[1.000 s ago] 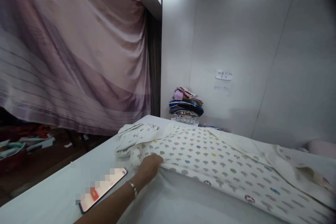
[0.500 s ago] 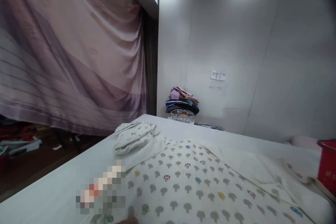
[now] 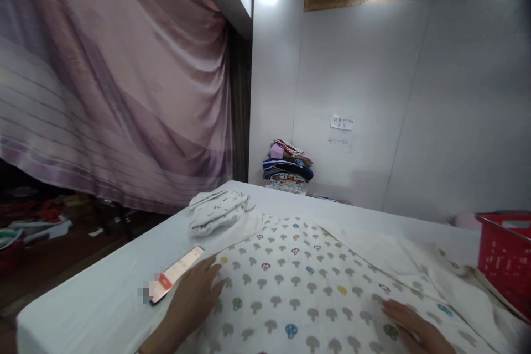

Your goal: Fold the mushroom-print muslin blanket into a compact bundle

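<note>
Perhaps a bracelet (image 3: 139, 350), left wrist (image 3: 152, 342).

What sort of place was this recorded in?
Probably a makeshift indoor workroom or household room, though I can't say which. A mushroom-print cloth lies spread on a white table, folded fabrics are stacked near the wall, and a large drape hangs at left.

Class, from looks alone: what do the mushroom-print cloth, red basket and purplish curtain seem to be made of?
Mushroom-print cloth: probably cotton, matte; it drapes softly without shine.
Red basket: likely smooth plastic, given its uniform colour and stiff, pierced-looking wall.
Purplish curtain: soft fabric with a slight sheen along its draped folds; plush or satin, unclear.
</note>
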### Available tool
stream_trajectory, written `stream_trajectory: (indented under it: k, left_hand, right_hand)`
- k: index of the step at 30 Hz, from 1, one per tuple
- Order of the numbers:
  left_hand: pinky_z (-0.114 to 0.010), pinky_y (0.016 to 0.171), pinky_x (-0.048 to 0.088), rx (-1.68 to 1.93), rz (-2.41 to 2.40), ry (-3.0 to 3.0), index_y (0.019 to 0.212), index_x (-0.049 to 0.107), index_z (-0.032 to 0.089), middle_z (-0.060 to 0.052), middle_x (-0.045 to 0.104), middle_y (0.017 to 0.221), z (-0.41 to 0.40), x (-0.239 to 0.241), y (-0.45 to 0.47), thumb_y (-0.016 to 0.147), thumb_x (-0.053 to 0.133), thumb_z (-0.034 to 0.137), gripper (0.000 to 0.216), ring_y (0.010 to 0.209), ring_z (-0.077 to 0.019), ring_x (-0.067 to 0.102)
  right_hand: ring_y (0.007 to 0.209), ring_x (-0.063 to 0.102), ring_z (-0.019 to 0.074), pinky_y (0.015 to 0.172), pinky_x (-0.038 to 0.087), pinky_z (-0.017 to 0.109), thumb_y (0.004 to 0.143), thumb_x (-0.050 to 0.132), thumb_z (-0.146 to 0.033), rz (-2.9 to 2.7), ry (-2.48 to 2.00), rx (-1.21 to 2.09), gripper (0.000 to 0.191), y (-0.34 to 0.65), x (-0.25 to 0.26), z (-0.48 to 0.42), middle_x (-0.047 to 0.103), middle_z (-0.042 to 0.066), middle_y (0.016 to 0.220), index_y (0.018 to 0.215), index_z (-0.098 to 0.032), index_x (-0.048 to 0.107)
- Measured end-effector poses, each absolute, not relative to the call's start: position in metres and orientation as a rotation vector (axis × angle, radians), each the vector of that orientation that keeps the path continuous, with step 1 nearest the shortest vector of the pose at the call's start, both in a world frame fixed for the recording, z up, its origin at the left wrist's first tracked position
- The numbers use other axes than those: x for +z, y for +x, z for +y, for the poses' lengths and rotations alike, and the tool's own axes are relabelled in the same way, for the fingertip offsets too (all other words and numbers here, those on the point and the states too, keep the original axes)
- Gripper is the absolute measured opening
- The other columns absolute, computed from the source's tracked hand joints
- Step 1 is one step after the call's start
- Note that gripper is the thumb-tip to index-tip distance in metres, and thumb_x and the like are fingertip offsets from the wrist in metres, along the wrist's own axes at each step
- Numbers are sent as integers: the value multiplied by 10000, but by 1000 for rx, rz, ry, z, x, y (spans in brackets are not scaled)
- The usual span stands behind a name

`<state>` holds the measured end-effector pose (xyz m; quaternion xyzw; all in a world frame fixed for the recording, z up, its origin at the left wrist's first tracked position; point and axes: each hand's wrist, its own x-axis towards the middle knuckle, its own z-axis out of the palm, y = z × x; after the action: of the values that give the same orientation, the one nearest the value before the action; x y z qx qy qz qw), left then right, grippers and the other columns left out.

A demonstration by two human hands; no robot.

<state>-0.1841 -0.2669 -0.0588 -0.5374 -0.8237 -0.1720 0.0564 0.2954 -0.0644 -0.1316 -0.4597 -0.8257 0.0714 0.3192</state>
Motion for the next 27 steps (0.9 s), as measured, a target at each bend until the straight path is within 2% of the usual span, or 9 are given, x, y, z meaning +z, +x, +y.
stream_trajectory:
  k: [2, 5, 7, 10, 17, 27]
  left_hand:
    - [-434, 1003, 338, -373, -2492, -1558, 1103, 606, 189, -106, 527, 1280, -260, -58, -186, 788, 473, 324, 368, 1215, -267, 438]
    - [-438, 975, 344, -214, -2534, -1452, 1141, 570, 166, -134, 482, 1315, -252, -57, -186, 810, 451, 285, 371, 1234, -277, 408]
    - [-441, 948, 358, -145, -2562, -1402, 1147, 558, 154, -152, 466, 1321, -246, -57, -185, 825, 438, 278, 365, 1230, -286, 405]
    - [-434, 936, 362, -77, -2607, -1362, 1170, 533, 140, -165, 447, 1328, -236, -55, -186, 849, 409, 300, 380, 1234, -291, 393]
    - [-412, 839, 400, -22, -2659, -1367, 1209, 467, 104, -194, 468, 1260, -204, -52, -194, 862, 370, 316, 418, 1102, -299, 493]
    - [-376, 799, 423, -74, -2891, -1252, 1082, 526, 112, -166, 576, 1101, -166, -62, -207, 816, 472, 382, 383, 1031, -296, 540]
  right_hand:
    - [1140, 515, 273, 917, 492, 415, 820, 378, -515, -2326, -1033, 292, 349, 266, -126, -60, 602, -26, 1187, 1020, -476, 662]
    - [1288, 343, 256, 1054, 330, 437, 863, 346, -460, -2502, -1035, 250, 440, 227, -118, -61, 431, -20, 1370, 1229, -353, 566]
    - [1321, 274, 267, 1074, 258, 483, 877, 342, -456, -2586, -1126, 197, 473, 210, -119, -62, 346, 0, 1420, 1295, -305, 505]
    - [1336, 229, 262, 1074, 212, 519, 894, 306, -492, -2650, -1251, 168, 501, 202, -133, -62, 263, 7, 1450, 1339, -304, 437]
    - [1346, 211, 243, 1090, 184, 508, 905, 286, -510, -2649, -1256, 166, 492, 207, -152, -57, 250, -8, 1457, 1337, -326, 433]
    - [1350, 213, 267, 1081, 161, 549, 893, 342, -491, -2660, -1201, 289, 485, 215, -150, -54, 255, 22, 1462, 1324, -301, 460]
